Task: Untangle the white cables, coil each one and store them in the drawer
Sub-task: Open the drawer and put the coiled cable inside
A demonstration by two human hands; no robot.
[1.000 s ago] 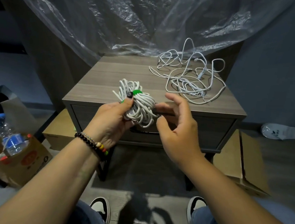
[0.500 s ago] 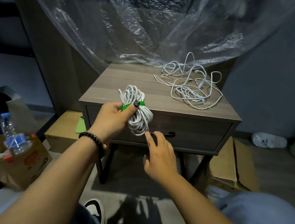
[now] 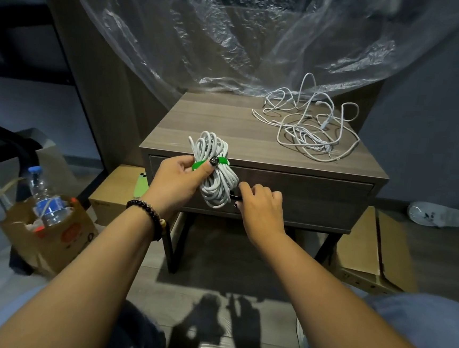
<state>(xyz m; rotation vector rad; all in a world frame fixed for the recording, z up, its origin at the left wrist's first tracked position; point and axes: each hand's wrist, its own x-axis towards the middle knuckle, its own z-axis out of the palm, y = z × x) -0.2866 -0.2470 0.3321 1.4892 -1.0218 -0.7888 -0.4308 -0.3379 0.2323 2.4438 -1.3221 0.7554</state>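
The left hand (image 3: 178,179) pinches the coiled white cable (image 3: 215,169) at its green tie (image 3: 205,163), the sensible grip on a light, floppy bundle, before the shut drawer (image 3: 304,197), whose handle the right hand (image 3: 259,204) curls at.

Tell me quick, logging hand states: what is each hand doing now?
Left hand: grips the coiled white cable.
Right hand: fingers curled at the drawer handle; the grip itself is hidden.
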